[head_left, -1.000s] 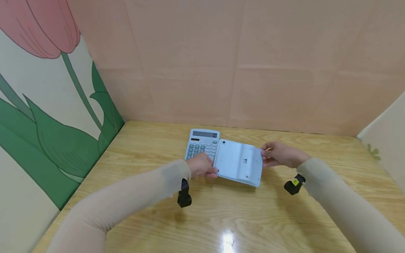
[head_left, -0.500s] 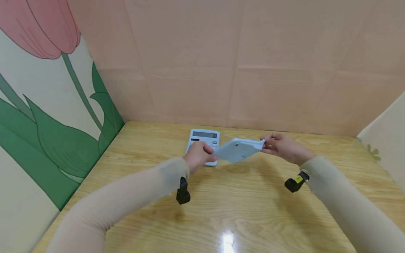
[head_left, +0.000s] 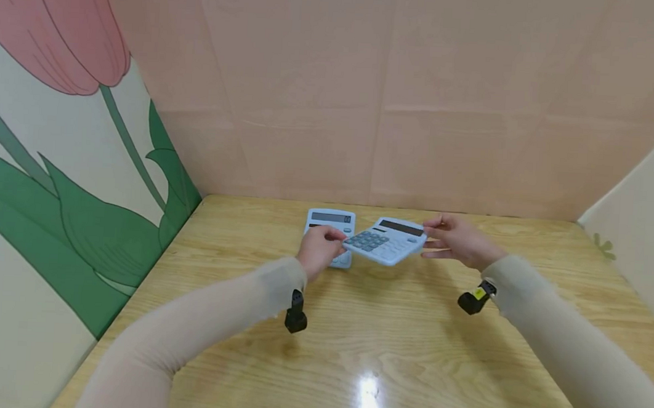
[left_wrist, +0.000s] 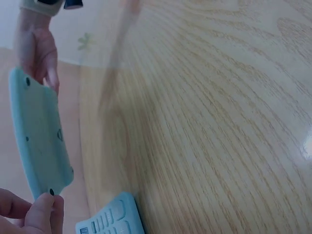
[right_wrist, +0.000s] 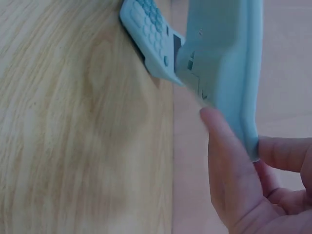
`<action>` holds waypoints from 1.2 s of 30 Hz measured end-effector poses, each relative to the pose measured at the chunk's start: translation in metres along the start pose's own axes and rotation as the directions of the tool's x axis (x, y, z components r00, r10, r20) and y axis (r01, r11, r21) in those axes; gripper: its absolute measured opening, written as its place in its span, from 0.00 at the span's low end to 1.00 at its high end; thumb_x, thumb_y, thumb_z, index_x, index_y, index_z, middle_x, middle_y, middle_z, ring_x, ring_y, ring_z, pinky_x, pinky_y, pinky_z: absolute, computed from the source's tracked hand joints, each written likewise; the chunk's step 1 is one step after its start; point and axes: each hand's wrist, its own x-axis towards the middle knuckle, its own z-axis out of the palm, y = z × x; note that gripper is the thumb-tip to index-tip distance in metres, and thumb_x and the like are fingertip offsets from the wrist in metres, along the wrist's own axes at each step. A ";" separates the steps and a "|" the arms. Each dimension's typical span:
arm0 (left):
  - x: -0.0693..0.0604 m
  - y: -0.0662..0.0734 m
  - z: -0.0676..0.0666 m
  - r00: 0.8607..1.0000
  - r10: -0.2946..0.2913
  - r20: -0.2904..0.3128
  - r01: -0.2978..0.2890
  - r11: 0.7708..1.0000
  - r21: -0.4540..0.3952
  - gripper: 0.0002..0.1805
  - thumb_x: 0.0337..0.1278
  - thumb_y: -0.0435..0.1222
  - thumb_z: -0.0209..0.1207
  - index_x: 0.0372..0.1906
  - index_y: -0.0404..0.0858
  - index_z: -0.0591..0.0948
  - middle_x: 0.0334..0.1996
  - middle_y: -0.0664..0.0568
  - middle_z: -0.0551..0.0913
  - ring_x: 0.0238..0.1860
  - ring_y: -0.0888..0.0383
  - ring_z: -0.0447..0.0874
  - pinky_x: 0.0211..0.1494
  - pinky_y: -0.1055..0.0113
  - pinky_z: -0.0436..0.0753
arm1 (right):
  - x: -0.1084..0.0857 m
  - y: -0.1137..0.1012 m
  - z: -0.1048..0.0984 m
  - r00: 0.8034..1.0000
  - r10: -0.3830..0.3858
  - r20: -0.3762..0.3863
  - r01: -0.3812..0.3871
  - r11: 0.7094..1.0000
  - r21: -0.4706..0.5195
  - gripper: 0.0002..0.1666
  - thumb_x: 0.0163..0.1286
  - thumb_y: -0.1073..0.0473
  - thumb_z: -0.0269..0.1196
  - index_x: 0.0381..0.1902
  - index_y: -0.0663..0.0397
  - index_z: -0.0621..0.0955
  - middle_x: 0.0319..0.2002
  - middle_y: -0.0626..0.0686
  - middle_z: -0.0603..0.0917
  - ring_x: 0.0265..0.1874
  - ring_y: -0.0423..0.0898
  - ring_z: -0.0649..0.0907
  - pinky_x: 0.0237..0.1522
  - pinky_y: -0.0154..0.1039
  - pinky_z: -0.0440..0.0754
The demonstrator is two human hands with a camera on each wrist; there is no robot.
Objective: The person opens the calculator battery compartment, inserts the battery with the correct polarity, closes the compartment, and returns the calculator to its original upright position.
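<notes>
A light blue calculator is held tilted above the table, its keys and dark display facing up in the head view. My left hand pinches its near left corner between thumb and fingers. At its right edge, my right hand grips the display end, some fingers spread out below. Both wrist views show the pale underside, with small round feet visible in the left one. A second light blue calculator lies face up on the table, partly hidden behind my left hand.
The wood-grain table reaches back to a pinkish cloth wall. A panel with a painted tulip stands along the left side, and a pale panel along the right. Light glares off the table's front.
The held calculator has turned over from back-up to keys-up, and is raised slightly. Both hands have shifted a little upward with it. The second calculator has stayed in place.
</notes>
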 end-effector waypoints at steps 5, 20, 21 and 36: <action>0.001 -0.002 0.002 0.998 -0.053 0.020 0.055 0.993 -0.104 0.10 0.63 0.24 0.55 0.47 0.26 0.78 0.37 0.43 0.79 0.40 0.52 0.85 0.45 0.69 0.87 | 0.002 0.005 0.002 1.000 0.006 -0.027 -0.006 1.000 -0.012 0.18 0.78 0.62 0.49 0.57 0.68 0.60 0.51 0.60 0.75 0.42 0.42 0.84 0.52 0.43 0.85; 0.000 -0.007 0.006 0.979 -0.182 0.097 0.195 0.968 -0.160 0.12 0.63 0.22 0.55 0.50 0.24 0.80 0.49 0.35 0.82 0.46 0.51 0.86 0.50 0.67 0.86 | 0.006 0.007 0.000 0.999 0.014 -0.044 -0.015 1.000 -0.021 0.24 0.78 0.58 0.49 0.62 0.69 0.59 0.55 0.63 0.73 0.45 0.43 0.83 0.58 0.49 0.81; 0.000 -0.007 0.006 0.979 -0.178 0.102 0.193 0.968 -0.159 0.12 0.63 0.21 0.55 0.50 0.24 0.80 0.50 0.35 0.81 0.46 0.51 0.86 0.50 0.66 0.86 | 0.006 0.008 0.000 0.999 0.015 -0.044 -0.016 1.000 -0.019 0.24 0.78 0.58 0.50 0.63 0.68 0.59 0.55 0.61 0.74 0.45 0.42 0.83 0.57 0.48 0.81; 0.000 -0.014 0.011 0.981 -0.167 0.097 0.179 0.974 -0.141 0.12 0.59 0.20 0.57 0.48 0.23 0.81 0.47 0.36 0.82 0.40 0.52 0.87 0.46 0.66 0.88 | 0.008 0.003 0.000 0.998 0.058 -0.027 -0.057 0.998 0.020 0.28 0.80 0.60 0.43 0.69 0.72 0.56 0.59 0.61 0.72 0.48 0.42 0.81 0.59 0.45 0.80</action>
